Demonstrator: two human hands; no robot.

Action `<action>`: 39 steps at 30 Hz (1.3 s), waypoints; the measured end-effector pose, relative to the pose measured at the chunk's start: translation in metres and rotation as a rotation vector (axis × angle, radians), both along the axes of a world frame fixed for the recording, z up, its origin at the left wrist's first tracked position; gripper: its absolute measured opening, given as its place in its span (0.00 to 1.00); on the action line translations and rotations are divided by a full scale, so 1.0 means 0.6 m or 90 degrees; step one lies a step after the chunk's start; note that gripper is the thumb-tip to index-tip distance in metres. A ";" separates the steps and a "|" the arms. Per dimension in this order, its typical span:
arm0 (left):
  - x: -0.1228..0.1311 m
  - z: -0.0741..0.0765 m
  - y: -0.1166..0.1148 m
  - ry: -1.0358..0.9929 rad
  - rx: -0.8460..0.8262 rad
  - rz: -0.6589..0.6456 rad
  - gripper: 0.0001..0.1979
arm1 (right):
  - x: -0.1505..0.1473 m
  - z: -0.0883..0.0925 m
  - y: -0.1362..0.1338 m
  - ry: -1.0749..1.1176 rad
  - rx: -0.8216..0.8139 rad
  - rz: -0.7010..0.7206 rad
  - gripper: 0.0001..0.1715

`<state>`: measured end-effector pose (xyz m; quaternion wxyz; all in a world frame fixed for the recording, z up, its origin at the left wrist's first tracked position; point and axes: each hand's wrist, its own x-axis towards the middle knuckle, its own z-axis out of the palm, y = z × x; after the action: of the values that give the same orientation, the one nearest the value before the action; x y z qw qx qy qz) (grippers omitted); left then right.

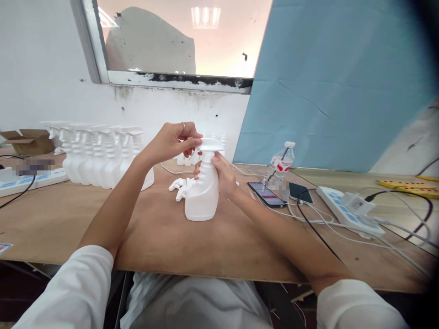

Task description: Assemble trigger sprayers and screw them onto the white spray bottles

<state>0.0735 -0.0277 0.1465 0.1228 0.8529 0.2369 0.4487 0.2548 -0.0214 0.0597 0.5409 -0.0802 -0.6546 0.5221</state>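
Note:
A white spray bottle stands upright on the brown table in front of me, with a white spray head on its neck. My right hand is wrapped round the bottle's neck from the right and behind. My left hand pinches the left end of the spray head between thumb and fingers. Several loose white trigger parts lie just left of the bottle, partly hidden behind it.
Rows of white spray bottles stand at the left by a power strip and a cardboard box. On the right are a water bottle, a lit phone, a dark phone and a power strip with cables.

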 end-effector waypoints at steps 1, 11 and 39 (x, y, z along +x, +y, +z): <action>0.000 0.000 0.000 0.003 0.001 0.001 0.11 | 0.000 -0.001 0.001 0.004 -0.003 0.000 0.17; 0.005 -0.003 0.002 -0.007 0.058 0.015 0.15 | -0.003 -0.003 -0.003 0.022 -0.004 0.002 0.20; -0.001 0.002 -0.005 0.024 0.004 0.008 0.13 | -0.005 0.000 -0.004 0.019 -0.017 -0.022 0.22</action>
<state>0.0729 -0.0309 0.1479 0.1131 0.8601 0.2429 0.4340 0.2517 -0.0240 0.0598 0.5586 -0.0907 -0.6377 0.5225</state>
